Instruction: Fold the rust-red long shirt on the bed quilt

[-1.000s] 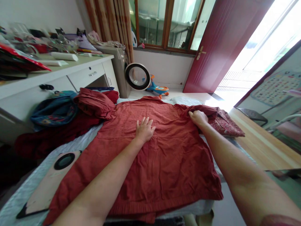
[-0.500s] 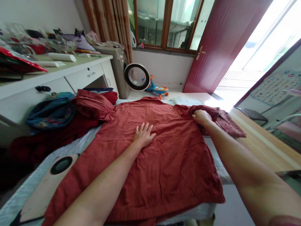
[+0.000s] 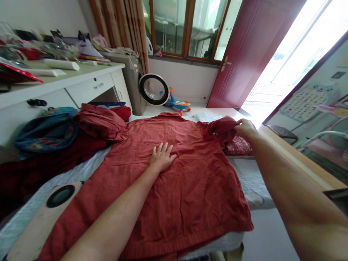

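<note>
A rust-red jacket (image 3: pixel 195 188) lies spread out over the bed, its collar at the far end and its gathered hem toward me. My left hand (image 3: pixel 162 156) rests flat on the middle of it with the fingers spread. At the far right, my right hand (image 3: pixel 246 128) pinches the end of the jacket's right sleeve (image 3: pixel 224 127), holding it bunched and lifted. The other sleeve (image 3: pixel 100 121) lies crumpled at the left. Under the raised sleeve shows a folded red patterned cloth (image 3: pixel 238 146).
A blue patterned bag (image 3: pixel 46 130) and dark red clothes sit at the left. A pale flat case with a dark oval (image 3: pixel 60 195) lies at the near left. Behind are a cluttered counter (image 3: pixel 89 78), a washing machine's open round door (image 3: pixel 154 89) and a blue-orange ride-on toy (image 3: pixel 178 104).
My right hand has moved outward with the sleeve end, drawing it up off the patterned cloth. My left hand stays flat on the jacket. The view has shifted slightly.
</note>
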Demonstrator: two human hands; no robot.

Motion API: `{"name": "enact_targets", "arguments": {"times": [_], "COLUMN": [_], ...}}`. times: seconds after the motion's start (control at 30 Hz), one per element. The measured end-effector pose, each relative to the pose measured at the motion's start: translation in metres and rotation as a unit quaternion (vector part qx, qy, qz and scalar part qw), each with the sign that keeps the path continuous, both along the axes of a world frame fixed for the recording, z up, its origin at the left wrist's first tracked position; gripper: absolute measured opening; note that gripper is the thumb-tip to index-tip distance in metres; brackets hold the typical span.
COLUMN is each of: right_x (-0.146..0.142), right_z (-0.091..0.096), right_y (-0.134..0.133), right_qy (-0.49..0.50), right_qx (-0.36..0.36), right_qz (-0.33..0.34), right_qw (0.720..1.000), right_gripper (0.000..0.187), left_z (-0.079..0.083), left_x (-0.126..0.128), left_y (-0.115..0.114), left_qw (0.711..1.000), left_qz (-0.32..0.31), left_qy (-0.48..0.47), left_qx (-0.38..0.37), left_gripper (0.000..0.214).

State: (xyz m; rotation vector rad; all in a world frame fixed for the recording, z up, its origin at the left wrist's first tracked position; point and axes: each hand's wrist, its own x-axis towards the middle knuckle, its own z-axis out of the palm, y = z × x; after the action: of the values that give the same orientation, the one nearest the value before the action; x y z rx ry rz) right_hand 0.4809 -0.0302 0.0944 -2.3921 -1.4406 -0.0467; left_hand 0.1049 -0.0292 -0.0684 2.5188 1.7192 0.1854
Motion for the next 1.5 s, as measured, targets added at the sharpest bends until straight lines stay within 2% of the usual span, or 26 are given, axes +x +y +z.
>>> {"name": "enact_targets", "arguments": {"times": [0.07,0.1,0.2,0.3,0.4,0.53,0.6,0.63,0.7,0.8,0.83,0.9,1.0,1.13,1.3,1.5], "right_x": [-0.015,-0.022,-0.033,-0.025,-0.002,0.022,0.019,0.012,-0.007,-0.041,-0.05,-0.064,-0.073,-0.075,-0.074,-0.061], "right_z": [0.015,0.024,0.048,0.053,0.037,0.008,-0.002,-0.006,-0.013,-0.026,-0.032,-0.044,-0.059,-0.068,-0.063,-0.05], "right_y": [0.007,0.009,0.01,0.003,-0.007,-0.019,-0.02,-0.019,-0.013,0.002,0.007,0.015,0.021,0.024,0.027,0.024], "right_qy": [0.064,0.062,-0.041,-0.152,-0.217,-0.211,-0.202,-0.205,-0.21,-0.176,-0.172,-0.167,-0.167,-0.167,-0.151,-0.149], "right_qx": [0.051,0.093,0.184,0.203,0.139,-0.038,-0.078,-0.072,-0.045,-0.105,-0.129,-0.154,-0.153,-0.162,-0.174,-0.093], "right_qz": [-0.007,-0.001,0.036,0.091,0.088,-0.013,-0.042,-0.035,0.026,0.161,0.169,0.141,0.081,0.072,0.07,0.025], "right_qw": [0.997,0.994,0.981,0.963,0.962,0.977,0.975,0.976,0.976,0.965,0.962,0.964,0.971,0.97,0.971,0.984], "right_gripper": [0.035,0.036,0.031,0.029,0.031,0.042,0.044,0.042,0.034,0.031,0.03,0.033,0.039,0.033,0.032,0.038], "left_z": [0.001,0.001,0.002,0.003,0.002,-0.001,-0.001,-0.001,-0.001,0.0,0.0,0.0,-0.001,-0.001,-0.002,-0.003], "left_x": [0.0,-0.001,-0.001,-0.001,0.0,0.0,0.0,0.0,0.0,0.0,0.0,0.0,0.0,0.0,0.0,-0.001], "left_y": [-0.001,-0.001,-0.001,-0.001,-0.001,0.0,0.0,0.0,0.0,0.0,0.0,0.0,-0.001,0.0,0.001,0.001], "left_qw": [1.0,1.0,1.0,1.0,1.0,1.0,1.0,1.0,1.0,1.0,1.0,1.0,1.0,1.0,1.0,1.0], "left_qz": [-0.003,-0.004,-0.004,-0.005,-0.003,-0.001,-0.002,-0.001,0.0,0.0,0.0,0.0,0.001,0.003,0.001,0.001], "left_qy": [-0.001,-0.001,-0.002,-0.003,-0.003,-0.003,-0.002,-0.001,-0.001,-0.005,-0.007,-0.009,-0.01,-0.012,-0.013,-0.013], "left_qx": [0.004,0.005,0.0,-0.007,-0.001,0.01,0.013,0.012,0.01,0.01,0.01,0.011,0.011,0.008,0.011,0.006], "left_gripper": [0.068,0.069,0.069,0.068,0.068,0.067,0.067,0.067,0.067,0.067,0.067,0.067,0.068,0.067,0.068,0.067]}}
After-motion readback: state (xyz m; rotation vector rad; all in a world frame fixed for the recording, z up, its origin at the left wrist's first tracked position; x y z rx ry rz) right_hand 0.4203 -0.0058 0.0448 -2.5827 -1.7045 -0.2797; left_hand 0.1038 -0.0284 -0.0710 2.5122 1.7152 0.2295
